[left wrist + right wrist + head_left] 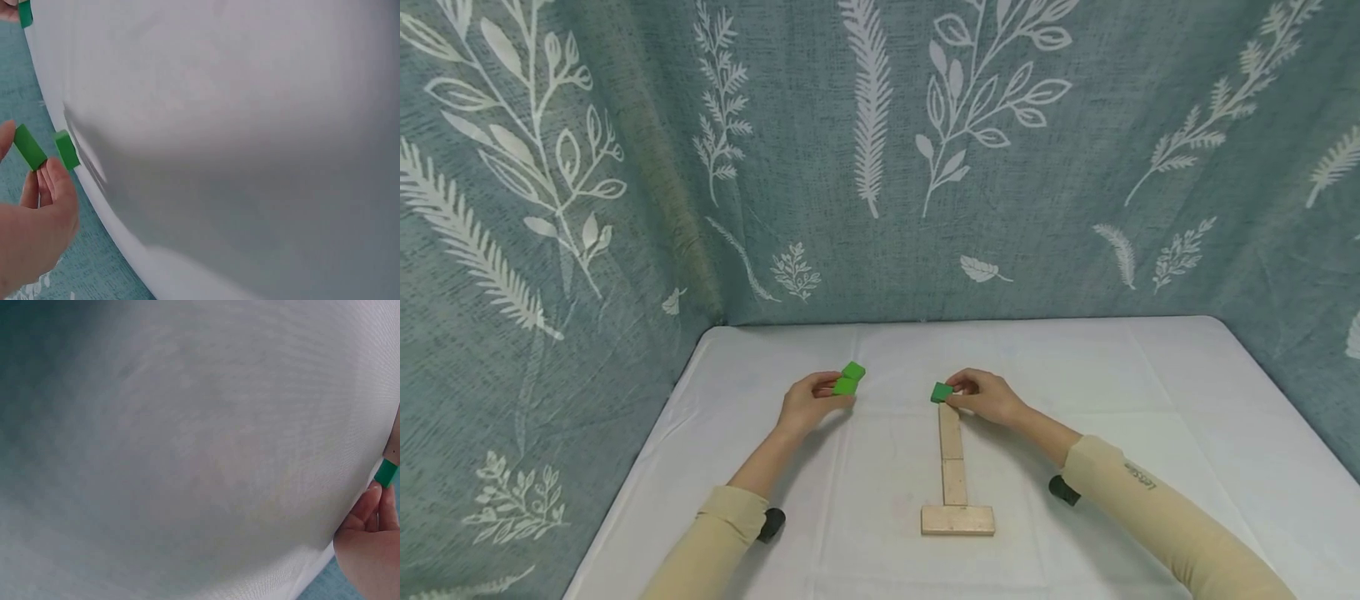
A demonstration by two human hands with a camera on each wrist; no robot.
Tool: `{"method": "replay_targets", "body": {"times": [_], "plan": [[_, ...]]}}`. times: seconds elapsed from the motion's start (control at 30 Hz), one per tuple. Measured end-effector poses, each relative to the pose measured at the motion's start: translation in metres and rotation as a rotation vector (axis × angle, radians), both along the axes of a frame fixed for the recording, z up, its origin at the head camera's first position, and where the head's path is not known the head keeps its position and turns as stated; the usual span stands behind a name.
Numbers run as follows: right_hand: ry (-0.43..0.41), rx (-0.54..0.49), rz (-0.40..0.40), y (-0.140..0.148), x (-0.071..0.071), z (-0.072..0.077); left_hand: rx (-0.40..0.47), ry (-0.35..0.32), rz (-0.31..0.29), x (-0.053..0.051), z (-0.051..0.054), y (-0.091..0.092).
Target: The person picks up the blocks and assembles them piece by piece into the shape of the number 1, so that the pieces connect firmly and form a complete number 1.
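Note:
In the head view, my left hand [805, 407] pinches a bright green block [845, 387] between thumb and fingers. A second bright green block [853, 371] lies just beyond it; in the left wrist view this other block [66, 150] shows apart from the pinched block [30, 147]. My right hand [988, 397] pinches a darker green block [942, 392] at the far end of a row of wooden blocks. Two long wooden blocks [951, 432] make up this row. Across its near end lies another wooden block [957, 521]. In the right wrist view, the darker green block [385, 473] meets the wood's end.
A white cloth [880, 467] covers the table. Behind the table and at its sides hangs a blue-green curtain [812, 167] with white leaf patterns. A dark wrist device [771, 525] shows below the left sleeve, and another dark device [1064, 490] below the right.

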State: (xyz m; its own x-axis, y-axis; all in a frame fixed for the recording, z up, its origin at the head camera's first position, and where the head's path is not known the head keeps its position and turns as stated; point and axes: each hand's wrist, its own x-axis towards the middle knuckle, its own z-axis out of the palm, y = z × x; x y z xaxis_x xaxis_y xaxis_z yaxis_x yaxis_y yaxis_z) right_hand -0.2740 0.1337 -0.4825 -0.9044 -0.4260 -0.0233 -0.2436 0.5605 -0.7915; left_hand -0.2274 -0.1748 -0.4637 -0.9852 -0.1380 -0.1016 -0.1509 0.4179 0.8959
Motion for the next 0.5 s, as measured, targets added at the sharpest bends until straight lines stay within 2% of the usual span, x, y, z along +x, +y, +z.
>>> {"method": "replay_targets", "body": {"times": [0.2,0.5], "plan": [[-0.001,0.002,0.005,0.001,0.001,0.002,0.048,-0.028,-0.019,0.000,0.001,0.008],[-0.002,-0.007,0.003,0.001,0.000,0.000,0.108,-0.029,-0.053,0.002,-0.002,0.019]]}}
